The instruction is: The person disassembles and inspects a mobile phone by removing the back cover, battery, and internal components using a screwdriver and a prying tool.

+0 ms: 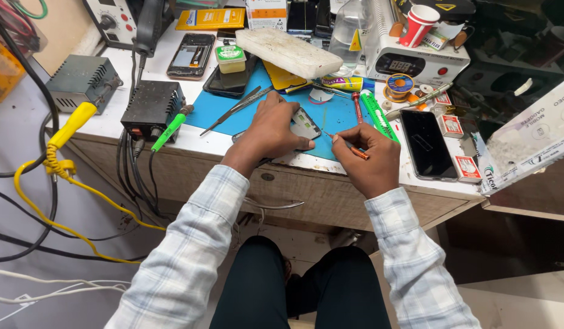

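An opened phone (304, 127) lies on the blue work mat (337, 116) near the bench's front edge. My left hand (271, 129) presses down on it, fingers spread over its left side. My right hand (366, 157) grips a small orange-handled screwdriver (353, 148), whose thin tip points left at the phone's right edge. Most of the phone is hidden under my left hand.
Metal tweezers (236, 111) lie on the mat's left. A green brush (378, 116), a second red screwdriver (357, 105), a black phone (426, 144), small boxes (451, 127), a solder spool (399, 83), a white block (288, 52) and a black power unit (151, 107) with cables crowd the bench.
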